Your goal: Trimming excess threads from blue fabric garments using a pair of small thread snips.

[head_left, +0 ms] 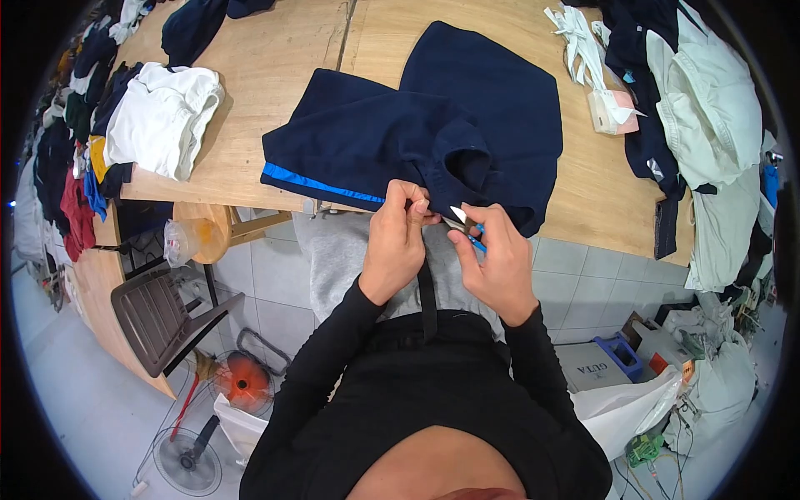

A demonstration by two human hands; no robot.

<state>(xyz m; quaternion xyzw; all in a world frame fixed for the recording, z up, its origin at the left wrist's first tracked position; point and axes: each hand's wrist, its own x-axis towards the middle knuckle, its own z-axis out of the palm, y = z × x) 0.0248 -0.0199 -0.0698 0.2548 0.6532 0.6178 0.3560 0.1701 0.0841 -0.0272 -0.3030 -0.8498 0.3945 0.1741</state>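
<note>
A navy garment point(492, 83), perhaps trousers, lies folded over the table's near edge, with a bright blue stripe point(321, 185) along one side. My left hand point(397, 242) pinches the near edge of its cloth between thumb and fingers. Close beside it, my right hand point(497, 262) is closed around small blue-handled snips point(478, 237), their pale metal tip pointing up and left toward the cloth. Fingers partly cover the snips, and whether the blades touch a thread cannot be made out. A round dark opening in the garment point(468, 167) faces up just beyond my hands.
White folded clothing point(162, 117) sits at the left of the wooden table point(250, 108). On the right are white strips point(579, 46), a small pink-and-white box point(612, 112) and pale garments point(708, 108). A brown chair point(154, 321), a stool point(215, 233) and fans point(242, 379) stand lower left.
</note>
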